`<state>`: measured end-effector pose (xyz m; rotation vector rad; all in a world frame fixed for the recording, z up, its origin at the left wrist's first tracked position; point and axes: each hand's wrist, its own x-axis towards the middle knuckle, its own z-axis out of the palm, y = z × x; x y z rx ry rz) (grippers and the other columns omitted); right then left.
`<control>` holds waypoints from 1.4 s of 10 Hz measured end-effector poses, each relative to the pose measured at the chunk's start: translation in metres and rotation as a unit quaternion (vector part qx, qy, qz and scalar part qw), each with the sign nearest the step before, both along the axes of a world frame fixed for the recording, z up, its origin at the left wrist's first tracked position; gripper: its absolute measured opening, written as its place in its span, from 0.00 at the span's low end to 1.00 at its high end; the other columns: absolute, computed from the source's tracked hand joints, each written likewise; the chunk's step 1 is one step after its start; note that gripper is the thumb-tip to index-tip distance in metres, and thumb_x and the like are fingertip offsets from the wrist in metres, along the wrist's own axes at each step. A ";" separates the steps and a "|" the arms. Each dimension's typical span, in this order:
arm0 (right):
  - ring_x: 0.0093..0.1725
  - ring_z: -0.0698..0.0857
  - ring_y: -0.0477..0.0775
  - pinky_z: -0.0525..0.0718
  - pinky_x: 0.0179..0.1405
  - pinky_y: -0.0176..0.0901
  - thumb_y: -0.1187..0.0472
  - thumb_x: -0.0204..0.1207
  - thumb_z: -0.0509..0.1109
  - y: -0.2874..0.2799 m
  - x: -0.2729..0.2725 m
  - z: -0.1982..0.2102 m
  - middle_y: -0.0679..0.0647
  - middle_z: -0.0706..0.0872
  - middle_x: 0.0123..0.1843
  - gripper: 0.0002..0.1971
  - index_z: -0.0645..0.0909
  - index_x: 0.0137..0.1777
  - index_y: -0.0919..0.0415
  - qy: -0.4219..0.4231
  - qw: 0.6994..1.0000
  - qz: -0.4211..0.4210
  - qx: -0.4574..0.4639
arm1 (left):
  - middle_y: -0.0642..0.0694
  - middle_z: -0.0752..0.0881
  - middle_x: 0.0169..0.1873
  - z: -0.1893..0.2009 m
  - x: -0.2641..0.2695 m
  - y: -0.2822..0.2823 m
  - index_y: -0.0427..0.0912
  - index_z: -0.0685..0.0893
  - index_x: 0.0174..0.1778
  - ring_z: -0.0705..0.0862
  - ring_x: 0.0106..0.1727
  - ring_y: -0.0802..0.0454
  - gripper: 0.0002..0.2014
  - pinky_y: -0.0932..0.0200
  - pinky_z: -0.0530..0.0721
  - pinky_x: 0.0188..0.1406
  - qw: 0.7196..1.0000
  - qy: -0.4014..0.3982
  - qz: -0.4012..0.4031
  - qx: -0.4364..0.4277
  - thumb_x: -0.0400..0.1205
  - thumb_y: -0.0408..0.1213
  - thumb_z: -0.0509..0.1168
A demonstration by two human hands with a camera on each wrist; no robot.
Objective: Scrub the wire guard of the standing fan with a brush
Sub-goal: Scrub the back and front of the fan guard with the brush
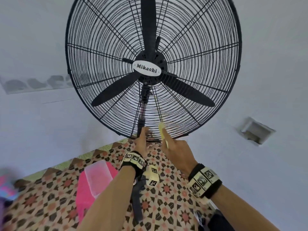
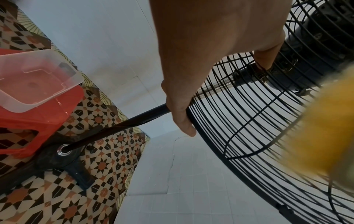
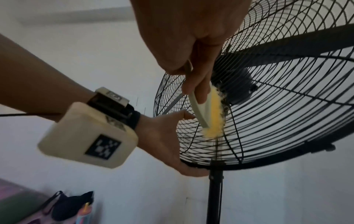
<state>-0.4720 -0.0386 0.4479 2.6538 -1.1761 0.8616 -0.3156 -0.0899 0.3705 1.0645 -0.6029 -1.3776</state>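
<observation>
Bare forearms, black wristbands w/ cream marker blocks, cream cam box.

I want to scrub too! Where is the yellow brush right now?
The brush is in the right hand, its bristles against the bottom of the fan guard, just right of the left hand that grips the guard's lower rim above the pole.

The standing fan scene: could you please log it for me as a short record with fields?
fan: black standing fan, wire guard facing the camera, three blades behind it
left hand: grips the guard's bottom rim, beside the pole
right hand: holds the brush, forefinger along its back
brush: pale handle, yellow bristles against the lower guard wires
floor: patterned tiles
nearby: clear plastic tub on a red stool
</observation>
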 end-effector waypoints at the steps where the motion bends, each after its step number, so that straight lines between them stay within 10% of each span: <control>1: 0.24 0.81 0.53 0.79 0.20 0.39 0.65 0.80 0.75 -0.003 0.004 0.003 0.61 0.91 0.41 0.33 0.69 0.82 0.74 0.005 0.999 0.022 -0.039 | 0.42 0.74 0.79 -0.005 -0.001 -0.005 0.58 0.87 0.63 0.75 0.78 0.34 0.13 0.50 0.91 0.45 0.993 0.086 0.023 0.080 0.89 0.56 0.65; 2: 0.27 0.83 0.58 0.84 0.21 0.47 0.69 0.76 0.79 -0.005 -0.008 -0.012 0.64 0.90 0.45 0.42 0.61 0.85 0.70 0.012 0.999 0.014 -0.031 | 0.41 0.84 0.64 0.000 -0.001 -0.001 0.52 0.82 0.69 0.82 0.68 0.40 0.18 0.46 0.91 0.50 0.994 0.090 -0.010 0.055 0.85 0.36 0.73; 4: 0.22 0.80 0.53 0.78 0.18 0.40 0.67 0.69 0.85 0.013 -0.027 -0.040 0.57 0.87 0.34 0.48 0.60 0.84 0.70 0.033 0.999 -0.014 -0.001 | 0.38 0.85 0.66 -0.002 -0.003 0.000 0.47 0.86 0.65 0.83 0.64 0.43 0.20 0.54 0.91 0.37 0.990 0.113 0.010 0.086 0.84 0.56 0.72; 5: 0.31 0.84 0.56 0.83 0.23 0.45 0.67 0.72 0.83 0.006 -0.014 -0.031 0.60 0.90 0.43 0.43 0.64 0.83 0.72 0.016 0.997 -0.012 -0.069 | 0.35 0.82 0.68 -0.003 0.000 -0.002 0.45 0.78 0.75 0.85 0.57 0.46 0.19 0.64 0.89 0.38 0.998 0.041 0.013 0.049 0.88 0.39 0.71; 6: 0.31 0.85 0.57 0.84 0.23 0.45 0.65 0.68 0.86 0.004 -0.022 -0.038 0.61 0.90 0.47 0.48 0.62 0.85 0.70 0.049 0.997 -0.020 -0.049 | 0.34 0.81 0.73 -0.006 -0.001 0.000 0.61 0.86 0.64 0.83 0.64 0.40 0.08 0.55 0.89 0.41 0.993 0.098 0.028 0.063 0.91 0.49 0.65; 8: 0.29 0.87 0.55 0.85 0.24 0.42 0.62 0.64 0.89 0.011 -0.060 -0.060 0.58 0.89 0.41 0.51 0.65 0.83 0.69 0.062 0.998 -0.001 -0.017 | 0.56 0.78 0.47 0.005 -0.010 0.001 0.52 0.67 0.68 0.85 0.33 0.77 0.18 0.77 0.80 0.32 0.999 -0.025 -0.012 0.044 0.91 0.28 0.65; 9: 0.59 0.89 0.61 0.90 0.53 0.53 0.63 0.81 0.76 -0.002 -0.053 -0.058 0.60 0.87 0.69 0.40 0.59 0.89 0.60 0.005 0.999 0.029 0.025 | 0.53 0.84 0.51 -0.007 -0.009 -0.005 0.78 0.71 0.62 0.89 0.52 0.57 0.32 0.61 0.87 0.53 0.991 -0.117 -0.040 0.040 0.75 0.42 0.81; 10: 0.53 0.89 0.61 0.90 0.45 0.50 0.67 0.71 0.83 -0.022 -0.062 -0.082 0.63 0.86 0.70 0.54 0.52 0.90 0.62 0.064 0.996 0.035 -0.045 | 0.41 0.88 0.55 -0.012 -0.013 -0.008 0.66 0.90 0.48 0.84 0.63 0.38 0.05 0.45 0.85 0.57 0.979 -0.200 0.050 0.005 0.86 0.50 0.69; 11: 0.36 0.86 0.57 0.81 0.29 0.43 0.67 0.68 0.85 -0.037 -0.094 -0.117 0.60 0.90 0.53 0.52 0.59 0.88 0.64 0.065 0.997 0.031 -0.023 | 0.38 0.86 0.66 -0.017 -0.017 -0.009 0.61 0.74 0.70 0.86 0.64 0.38 0.26 0.38 0.86 0.66 0.977 -0.212 0.019 0.028 0.82 0.36 0.76; 12: 0.24 0.81 0.50 0.80 0.25 0.41 0.56 0.85 0.71 -0.040 -0.112 -0.131 0.50 0.84 0.30 0.33 0.64 0.87 0.54 -0.115 0.986 -0.059 0.101 | 0.35 0.82 0.72 -0.042 -0.017 -0.023 0.65 0.70 0.73 0.86 0.69 0.33 0.38 0.41 0.89 0.65 0.971 -0.236 -0.012 -0.027 0.81 0.18 0.72; 13: 0.34 0.89 0.47 0.87 0.38 0.36 0.43 0.88 0.61 -0.051 -0.108 -0.128 0.51 0.91 0.37 0.22 0.77 0.79 0.46 -0.367 0.890 -0.130 0.237 | 0.46 0.86 0.61 -0.013 -0.027 -0.012 0.56 0.70 0.71 0.91 0.56 0.58 0.32 0.69 0.87 0.50 0.979 -0.196 0.028 0.036 0.83 0.17 0.69; 14: 0.43 0.91 0.45 0.90 0.50 0.41 0.34 0.82 0.68 -0.065 -0.089 -0.132 0.56 0.92 0.55 0.25 0.84 0.69 0.50 -0.585 0.673 -0.162 0.424 | 0.60 0.79 0.55 0.004 -0.032 -0.012 0.55 0.65 0.71 0.81 0.48 0.74 0.34 0.80 0.80 0.47 0.993 -0.110 0.035 0.027 0.80 0.27 0.77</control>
